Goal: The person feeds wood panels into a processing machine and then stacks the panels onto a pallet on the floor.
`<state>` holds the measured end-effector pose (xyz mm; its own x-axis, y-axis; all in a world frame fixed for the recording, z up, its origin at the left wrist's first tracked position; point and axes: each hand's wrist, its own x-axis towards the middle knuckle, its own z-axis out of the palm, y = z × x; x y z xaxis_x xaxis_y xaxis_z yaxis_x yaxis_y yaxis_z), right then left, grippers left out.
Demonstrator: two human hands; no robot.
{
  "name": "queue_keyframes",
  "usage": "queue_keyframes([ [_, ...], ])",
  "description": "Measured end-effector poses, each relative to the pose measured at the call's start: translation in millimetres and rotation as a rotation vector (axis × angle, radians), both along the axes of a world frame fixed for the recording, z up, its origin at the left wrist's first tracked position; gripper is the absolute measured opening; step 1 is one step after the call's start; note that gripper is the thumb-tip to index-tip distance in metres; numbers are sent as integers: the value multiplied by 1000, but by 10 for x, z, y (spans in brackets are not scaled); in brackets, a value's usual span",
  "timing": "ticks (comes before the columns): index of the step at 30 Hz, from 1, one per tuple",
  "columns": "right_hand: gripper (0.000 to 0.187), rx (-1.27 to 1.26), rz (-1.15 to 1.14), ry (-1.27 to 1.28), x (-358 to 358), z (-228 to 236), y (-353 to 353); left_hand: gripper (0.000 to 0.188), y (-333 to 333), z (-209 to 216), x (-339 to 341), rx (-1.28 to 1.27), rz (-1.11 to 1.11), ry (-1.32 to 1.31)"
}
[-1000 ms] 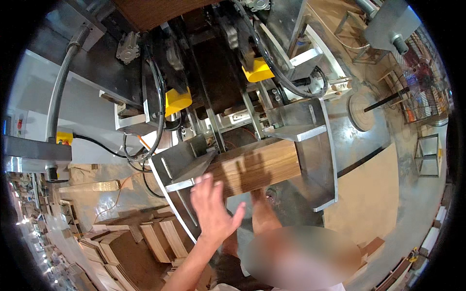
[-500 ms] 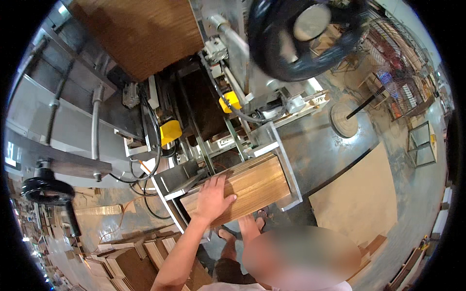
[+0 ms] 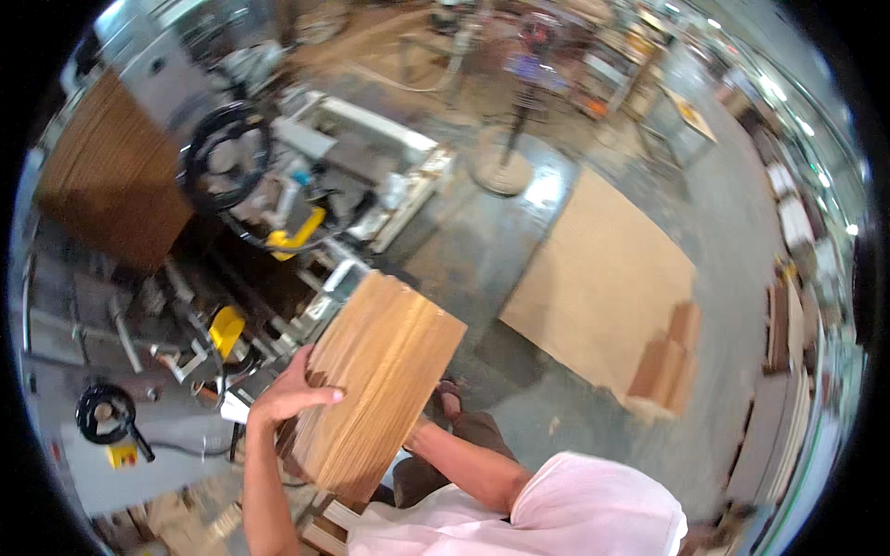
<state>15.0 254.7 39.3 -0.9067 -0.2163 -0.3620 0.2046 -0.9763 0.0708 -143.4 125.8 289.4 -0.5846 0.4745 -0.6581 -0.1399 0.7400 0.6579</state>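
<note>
A stack of narrow brown wooden boards (image 3: 385,380) is held up in front of my body, tilted, clear of the machine. My left hand (image 3: 298,394) grips its left side, the thumb over the top face and the fingers around the far edge. My right hand (image 3: 414,437) is at the near right side of the stack, holding it from below; its fingers are hidden behind the boards.
The machine at the left has black handwheels (image 3: 225,156), yellow parts (image 3: 297,233) and a tall brown board stack (image 3: 116,176). A large flat sheet (image 3: 603,278) lies on the floor to the right, with small board piles (image 3: 663,366) on its near corner. A fan's round base (image 3: 502,172) stands beyond.
The stack of boards has been lifted out of the machine's tray and swung toward me. My view has turned right. My left hand has shifted from the stack's top to its side.
</note>
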Motion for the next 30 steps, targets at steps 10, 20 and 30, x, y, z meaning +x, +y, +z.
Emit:
queue_keyframes([
  [10,79,107,-419,24,994,466,763,119,1192,167,1088,89,-276,263],
  [20,79,117,-939,-8,2364,603,1974,115,2915,159,2662,228,-902,637],
  [30,71,205,-1510,438,3617,953,3146,117,4433,537,4068,544,-1339,677],
])
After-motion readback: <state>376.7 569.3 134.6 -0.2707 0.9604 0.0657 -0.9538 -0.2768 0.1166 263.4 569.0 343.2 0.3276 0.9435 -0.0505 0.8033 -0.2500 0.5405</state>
